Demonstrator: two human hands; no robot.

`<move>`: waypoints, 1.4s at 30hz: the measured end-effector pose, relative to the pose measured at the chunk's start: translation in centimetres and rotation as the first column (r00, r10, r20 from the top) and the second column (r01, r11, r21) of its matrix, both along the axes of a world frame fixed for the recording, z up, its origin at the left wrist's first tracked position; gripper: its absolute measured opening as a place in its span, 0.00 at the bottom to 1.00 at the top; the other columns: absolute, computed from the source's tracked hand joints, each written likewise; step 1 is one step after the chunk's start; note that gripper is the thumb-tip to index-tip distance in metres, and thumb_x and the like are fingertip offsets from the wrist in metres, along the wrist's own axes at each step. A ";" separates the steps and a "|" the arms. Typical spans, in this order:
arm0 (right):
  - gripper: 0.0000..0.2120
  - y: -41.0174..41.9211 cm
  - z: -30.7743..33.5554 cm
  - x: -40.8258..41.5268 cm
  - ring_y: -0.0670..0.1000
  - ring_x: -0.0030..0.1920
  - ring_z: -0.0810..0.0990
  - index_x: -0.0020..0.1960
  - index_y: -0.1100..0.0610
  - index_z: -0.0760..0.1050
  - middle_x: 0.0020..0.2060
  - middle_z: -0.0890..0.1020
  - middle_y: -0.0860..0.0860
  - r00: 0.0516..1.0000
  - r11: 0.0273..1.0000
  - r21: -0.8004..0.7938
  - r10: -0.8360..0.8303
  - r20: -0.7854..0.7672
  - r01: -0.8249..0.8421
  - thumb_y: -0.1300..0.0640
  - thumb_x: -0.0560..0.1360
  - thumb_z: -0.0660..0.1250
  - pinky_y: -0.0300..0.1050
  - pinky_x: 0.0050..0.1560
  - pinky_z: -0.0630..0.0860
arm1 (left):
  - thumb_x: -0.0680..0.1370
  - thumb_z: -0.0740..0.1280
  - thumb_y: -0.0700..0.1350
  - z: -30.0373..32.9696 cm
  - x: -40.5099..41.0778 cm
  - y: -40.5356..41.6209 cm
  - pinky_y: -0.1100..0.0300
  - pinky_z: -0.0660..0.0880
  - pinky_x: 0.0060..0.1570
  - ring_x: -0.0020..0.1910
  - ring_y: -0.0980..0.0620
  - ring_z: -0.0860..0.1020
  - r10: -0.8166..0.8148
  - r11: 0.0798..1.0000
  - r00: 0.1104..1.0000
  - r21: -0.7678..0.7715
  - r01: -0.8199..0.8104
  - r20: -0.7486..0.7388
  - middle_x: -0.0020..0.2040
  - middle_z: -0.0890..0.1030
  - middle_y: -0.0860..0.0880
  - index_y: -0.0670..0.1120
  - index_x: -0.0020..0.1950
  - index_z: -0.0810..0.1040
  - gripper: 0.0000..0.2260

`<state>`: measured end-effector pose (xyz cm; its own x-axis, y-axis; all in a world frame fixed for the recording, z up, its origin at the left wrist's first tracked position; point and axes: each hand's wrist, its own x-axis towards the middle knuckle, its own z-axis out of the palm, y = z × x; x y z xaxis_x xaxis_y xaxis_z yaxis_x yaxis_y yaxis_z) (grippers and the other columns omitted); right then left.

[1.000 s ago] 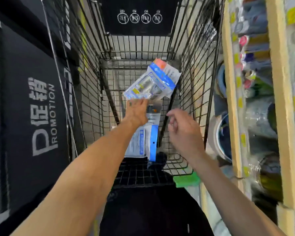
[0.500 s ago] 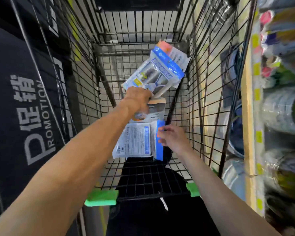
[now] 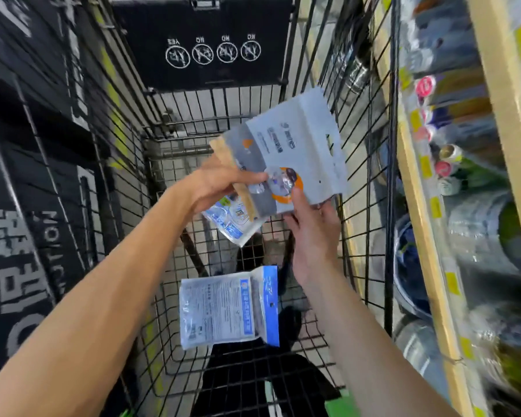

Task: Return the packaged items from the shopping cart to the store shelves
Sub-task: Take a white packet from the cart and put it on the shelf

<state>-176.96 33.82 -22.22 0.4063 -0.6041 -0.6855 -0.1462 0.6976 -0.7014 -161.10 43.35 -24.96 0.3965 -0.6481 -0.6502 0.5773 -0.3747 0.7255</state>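
Above the black wire shopping cart (image 3: 370, 206) my left hand (image 3: 220, 185) grips a grey and white packet with an orange circle (image 3: 295, 158), together with a blue and white packet (image 3: 232, 219) underneath it. My right hand (image 3: 313, 233) touches the grey packet's lower edge, thumb on its front and fingers behind. A third white packet with a blue strip (image 3: 223, 308) lies flat on the cart's floor near me. The store shelves (image 3: 427, 236) with wooden edges and yellow price tags run along the right side.
The shelves hold wrapped bottles and round containers (image 3: 478, 236), blurred by motion. A black promotion board (image 3: 27, 251) stands left of the cart. A black sign with four round icons (image 3: 211, 52) hangs at the cart's far end. Green handle ends show at the bottom.
My left hand has lifted the packets up out of the cart. My right hand let go of the blue-strip packet, which now lies on the cart floor, and rose to the grey packet.
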 end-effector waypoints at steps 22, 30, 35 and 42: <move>0.15 3.1 -1.4 -6.9 0.47 0.45 0.82 0.47 0.47 0.75 0.41 0.83 0.45 0.750 0.760 -0.288 0.366 -0.550 -0.583 0.43 0.66 0.76 0.52 0.46 0.81 | 0.56 0.81 0.52 -12.6 5.3 -9.2 0.61 0.77 0.34 0.34 0.46 0.79 -0.087 0.861 0.983 0.509 -0.007 0.161 0.38 0.82 0.44 0.41 0.41 0.79 0.22; 0.12 1.6 0.0 -7.2 0.46 0.47 0.82 0.47 0.46 0.76 0.43 0.83 0.43 0.824 0.816 -0.325 0.289 -0.488 -0.478 0.51 0.68 0.77 0.54 0.51 0.80 | 0.69 0.75 0.51 -10.0 3.5 -10.2 0.54 0.77 0.48 0.35 0.46 0.79 -0.160 0.846 0.982 0.526 0.087 0.096 0.41 0.83 0.43 0.42 0.41 0.81 0.12; 0.13 2.0 -0.2 -7.7 0.46 0.48 0.82 0.48 0.46 0.76 0.44 0.83 0.43 0.828 0.821 -0.332 0.269 -0.493 -0.464 0.52 0.69 0.78 0.53 0.52 0.80 | 0.67 0.79 0.47 -8.9 3.2 -10.5 0.58 0.77 0.38 0.32 0.49 0.77 -0.241 0.836 0.958 0.535 0.125 0.154 0.36 0.82 0.45 0.43 0.40 0.77 0.14; 0.12 3.4 2.5 -7.6 0.44 0.49 0.83 0.50 0.46 0.77 0.46 0.84 0.43 0.901 0.844 -0.402 0.195 -0.387 -0.355 0.52 0.71 0.77 0.48 0.50 0.81 | 0.64 0.75 0.50 -3.7 2.5 -7.8 0.51 0.79 0.43 0.44 0.44 0.82 -0.202 0.891 0.760 0.438 -0.119 0.618 0.44 0.82 0.46 0.49 0.53 0.73 0.21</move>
